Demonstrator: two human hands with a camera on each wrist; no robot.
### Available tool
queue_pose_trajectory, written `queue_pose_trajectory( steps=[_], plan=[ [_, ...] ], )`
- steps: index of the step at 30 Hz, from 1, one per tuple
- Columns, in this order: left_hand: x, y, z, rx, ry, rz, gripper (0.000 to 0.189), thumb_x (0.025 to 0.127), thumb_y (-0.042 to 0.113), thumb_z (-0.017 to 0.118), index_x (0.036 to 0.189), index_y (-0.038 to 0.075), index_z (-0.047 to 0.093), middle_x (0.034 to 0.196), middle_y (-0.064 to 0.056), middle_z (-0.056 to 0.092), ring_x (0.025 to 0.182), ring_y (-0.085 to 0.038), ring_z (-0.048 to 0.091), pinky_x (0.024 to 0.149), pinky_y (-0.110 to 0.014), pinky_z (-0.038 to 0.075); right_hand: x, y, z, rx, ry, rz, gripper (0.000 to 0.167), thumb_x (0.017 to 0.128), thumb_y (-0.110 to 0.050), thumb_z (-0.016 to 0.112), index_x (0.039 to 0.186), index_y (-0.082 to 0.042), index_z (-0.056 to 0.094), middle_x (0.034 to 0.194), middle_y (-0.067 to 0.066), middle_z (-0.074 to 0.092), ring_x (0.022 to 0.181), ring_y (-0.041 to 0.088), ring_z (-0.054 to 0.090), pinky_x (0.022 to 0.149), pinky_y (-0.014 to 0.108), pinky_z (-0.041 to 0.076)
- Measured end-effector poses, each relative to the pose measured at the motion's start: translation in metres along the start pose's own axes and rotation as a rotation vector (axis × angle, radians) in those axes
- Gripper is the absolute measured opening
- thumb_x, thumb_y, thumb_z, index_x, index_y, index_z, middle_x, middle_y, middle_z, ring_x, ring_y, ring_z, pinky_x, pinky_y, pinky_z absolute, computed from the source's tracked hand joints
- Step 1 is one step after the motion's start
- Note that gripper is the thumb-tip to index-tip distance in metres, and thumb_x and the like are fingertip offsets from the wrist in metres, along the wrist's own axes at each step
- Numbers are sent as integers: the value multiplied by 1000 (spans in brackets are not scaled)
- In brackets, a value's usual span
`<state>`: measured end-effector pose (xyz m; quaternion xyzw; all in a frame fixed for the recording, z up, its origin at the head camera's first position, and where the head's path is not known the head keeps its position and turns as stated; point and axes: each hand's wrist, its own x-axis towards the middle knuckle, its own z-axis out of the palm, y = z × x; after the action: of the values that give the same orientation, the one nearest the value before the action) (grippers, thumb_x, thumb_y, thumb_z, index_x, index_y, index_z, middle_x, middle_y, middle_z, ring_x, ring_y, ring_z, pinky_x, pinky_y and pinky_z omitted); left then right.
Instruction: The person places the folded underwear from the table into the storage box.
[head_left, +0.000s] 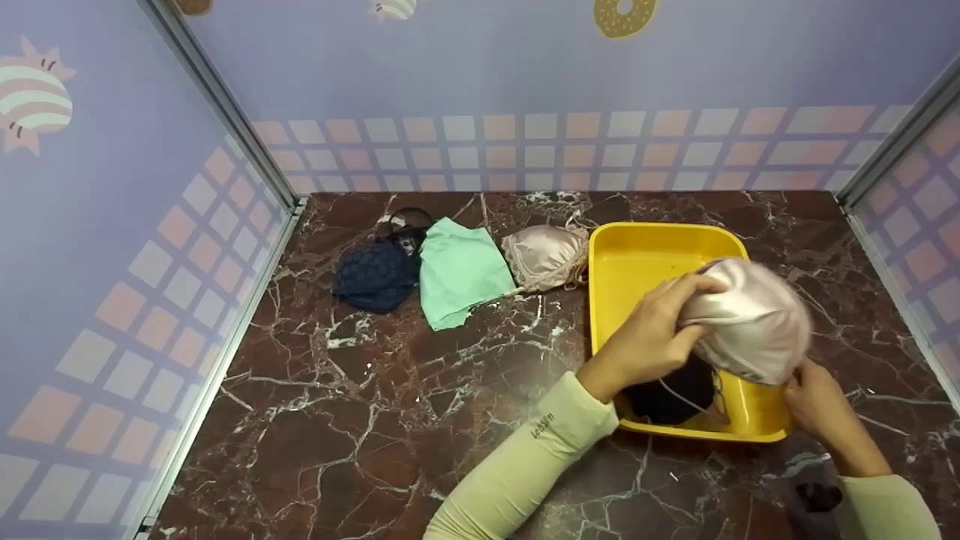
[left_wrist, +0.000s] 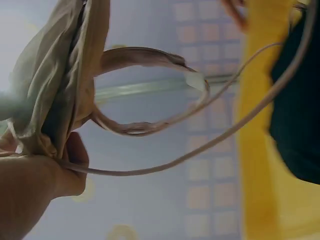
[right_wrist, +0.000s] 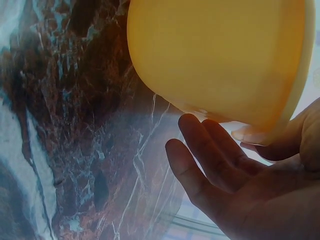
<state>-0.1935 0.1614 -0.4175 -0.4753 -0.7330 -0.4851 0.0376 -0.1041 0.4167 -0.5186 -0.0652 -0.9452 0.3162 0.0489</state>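
My left hand (head_left: 652, 334) grips a shiny pale-pink bra (head_left: 757, 322) by one side, above a yellow tray (head_left: 667, 232). In the left wrist view, the straps of the bra (left_wrist: 45, 75) loop away from the hand (left_wrist: 45, 175) toward the tray (left_wrist: 260, 195). A dark garment (head_left: 671, 394) lies in the near part of the tray, partly covered by my left hand and the bra. At the tray's right edge, my right hand (head_left: 825, 409) pinches the rim. The right wrist view has its thumb at the rim and other fingers (right_wrist: 200, 150) outside the wall.
Left of the tray, a row of garments lies on the dark marbled table (head_left: 360, 442): a pink lace-edged bra (head_left: 551, 255), a mint-green piece (head_left: 461, 274) and a navy bra (head_left: 375, 277). Patterned panels (head_left: 480, 75) border the table at the back and sides.
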Motion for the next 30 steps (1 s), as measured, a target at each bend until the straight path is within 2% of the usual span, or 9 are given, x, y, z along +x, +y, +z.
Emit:
queue_pose_trajectory(
  steps=[3,6,8,12,17,19,23,27,30],
  plan=[
    [-9,-27,10,57,-68,-156,43,85,2,65,124,14,51,133,-3,51,118,-7,45,102,-22,29,0,-1,-1,32,-27,7,42,95,4,37,137,9,40,123,39,47,92,45,52,68,43,42],
    [-16,-45,15,128,-125,-299,42,85,5,66,122,20,52,125,2,55,112,-6,48,98,-25,33,0,-2,-4,85,-75,26,48,99,-1,33,146,3,24,137,38,33,110,49,44,73,38,43],
    [-19,-52,16,173,-161,-361,39,85,9,67,120,21,53,120,4,57,107,-7,50,95,-25,35,0,-1,-6,115,-99,25,48,100,-3,31,147,3,23,136,39,34,110,50,44,72,38,44],
    [-25,-59,18,260,-219,-448,38,87,22,68,122,23,53,116,5,58,105,-8,50,92,-25,35,5,1,-8,152,-114,-1,43,100,-2,30,142,9,26,127,41,40,107,53,46,78,52,44],
    [-30,-64,21,331,-260,-557,43,86,32,69,126,29,52,107,5,55,100,-9,46,88,-25,35,15,1,-13,140,-121,5,38,100,-4,35,134,12,32,116,39,47,95,47,53,66,33,48],
    [-31,-64,20,349,-266,-583,43,85,34,69,125,31,53,103,6,52,97,-9,45,85,-24,36,20,0,-16,129,-138,19,39,99,-3,38,135,11,32,114,38,47,94,45,54,63,28,47],
    [-33,-65,14,347,-242,-599,43,85,37,69,125,31,56,104,5,51,99,-9,44,83,-23,39,30,-3,-21,115,-224,35,50,98,-1,40,143,9,23,120,38,44,98,45,52,61,30,48],
    [-40,-69,1,300,-176,-586,39,88,34,65,126,29,57,112,2,51,104,-10,42,84,-26,41,39,-4,-23,148,-315,61,58,98,-4,37,148,6,10,129,40,36,101,45,52,62,33,50],
    [-48,-78,-16,276,-106,-550,35,89,29,63,124,25,59,116,-1,51,108,-13,41,87,-29,42,42,-3,-23,184,-322,87,57,99,-6,35,148,6,9,128,42,36,95,41,56,63,34,51]
  ],
)
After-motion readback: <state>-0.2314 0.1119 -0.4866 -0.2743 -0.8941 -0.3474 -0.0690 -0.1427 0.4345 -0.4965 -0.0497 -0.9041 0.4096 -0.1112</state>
